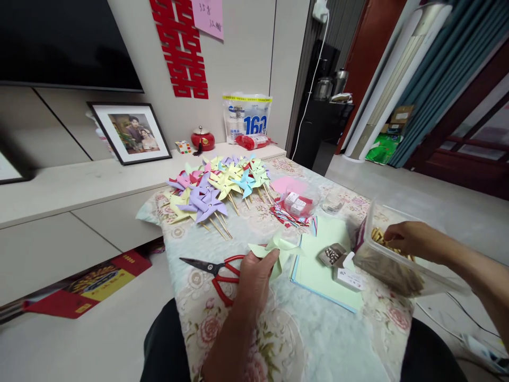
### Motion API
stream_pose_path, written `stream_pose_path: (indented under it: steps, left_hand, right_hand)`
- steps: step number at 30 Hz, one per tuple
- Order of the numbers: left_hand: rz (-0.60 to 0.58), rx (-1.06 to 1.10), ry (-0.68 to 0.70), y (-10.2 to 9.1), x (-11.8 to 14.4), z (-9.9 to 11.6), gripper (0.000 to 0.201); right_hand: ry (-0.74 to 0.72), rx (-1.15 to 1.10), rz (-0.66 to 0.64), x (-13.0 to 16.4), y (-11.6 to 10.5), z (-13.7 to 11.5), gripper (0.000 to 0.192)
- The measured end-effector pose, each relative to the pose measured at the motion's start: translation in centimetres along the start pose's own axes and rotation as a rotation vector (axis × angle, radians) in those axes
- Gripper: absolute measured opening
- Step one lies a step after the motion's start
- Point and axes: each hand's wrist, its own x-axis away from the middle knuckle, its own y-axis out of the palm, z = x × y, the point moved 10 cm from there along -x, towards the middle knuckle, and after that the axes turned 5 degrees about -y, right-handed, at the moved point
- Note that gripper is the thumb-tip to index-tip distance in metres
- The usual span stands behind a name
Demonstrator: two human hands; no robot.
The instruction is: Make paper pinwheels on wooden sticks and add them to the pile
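My left hand (pixel 257 275) pinches a pale green paper pinwheel (pixel 278 249) above the flowered tablecloth. Red-handled scissors (pixel 218 269) lie beside that hand, blades pointing left. At the right, my right hand (pixel 405 237) reaches into a clear plastic box (pixel 387 268) of thin wooden sticks (pixel 377 236); its fingertips are among the stick ends, and whether they grip one is hidden. Between the hands, a stack of green and blue paper (pixel 318 284) carries a small open box of metal pins (pixel 332 255) and a small white box (pixel 350 278).
Several finished pinwheels (pixel 207 201) on sticks lie at the table's far left. Behind the paper are a clear container (pixel 298 204) and striped scraps (pixel 288 218). A white cabinet (pixel 79 185) runs along the wall, bearing a framed photo (pixel 133 132), a red pot (pixel 202 140) and a plastic bag (pixel 246 119).
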Motion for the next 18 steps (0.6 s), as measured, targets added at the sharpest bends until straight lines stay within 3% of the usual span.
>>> stream_pose_path:
  steps: [3, 6, 12, 18]
  left_hand:
    - [-0.013, -0.013, -0.005, 0.2, 0.0, 0.0, 0.029]
    - [-0.021, -0.013, -0.009, 0.4, -0.1, -0.1, 0.027]
    - [-0.044, -0.013, -0.012, 0.6, 0.0, -0.1, 0.029]
    - [-0.056, -0.039, -0.01, 0.8, 0.1, 0.0, 0.031]
  right_hand:
    - [0.055, -0.031, -0.356, 0.4, 4.2, 0.4, 0.014]
    - [0.101, -0.02, -0.503, 0.8, 5.5, 0.3, 0.015]
    - [0.082, -0.037, -0.568, 1.0, 6.5, -0.4, 0.017]
    - [0.073, -0.032, -0.512, 1.2, 6.3, -0.1, 0.024]
